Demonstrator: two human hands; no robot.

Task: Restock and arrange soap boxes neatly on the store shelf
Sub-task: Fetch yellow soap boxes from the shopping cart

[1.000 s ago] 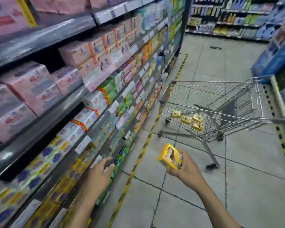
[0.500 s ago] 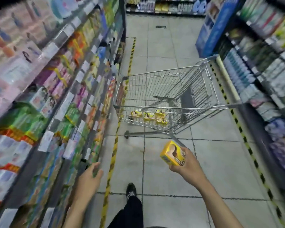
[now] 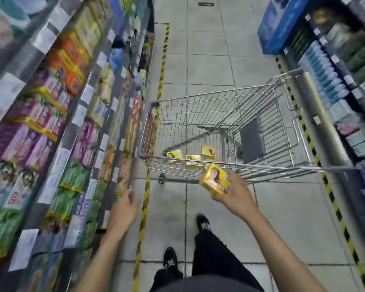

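Holding a yellow soap box (image 3: 216, 182) in the right hand (image 3: 235, 194), a person stands in a store aisle beside the shelf (image 3: 57, 144) to be restocked.

Over the past second the view has swung from the shelf face down to the aisle floor. The box has stayed in the right hand's grip and now sits in front of the near rim of the wire cart (image 3: 282, 167), where three more yellow boxes (image 3: 208, 151) lie on the bottom. The left hand (image 3: 124, 207), fingers loosely curled and holding nothing, hangs by the lower shelf edge; whether it touches is unclear. With the box unplaced and stock left in the cart, restocking looks about midway. Grey floor tiles (image 3: 198, 60) carry a yellow-and-black tape line (image 3: 143, 207) along the shelf foot, and more stocked shelving (image 3: 335, 81) lines the right side.
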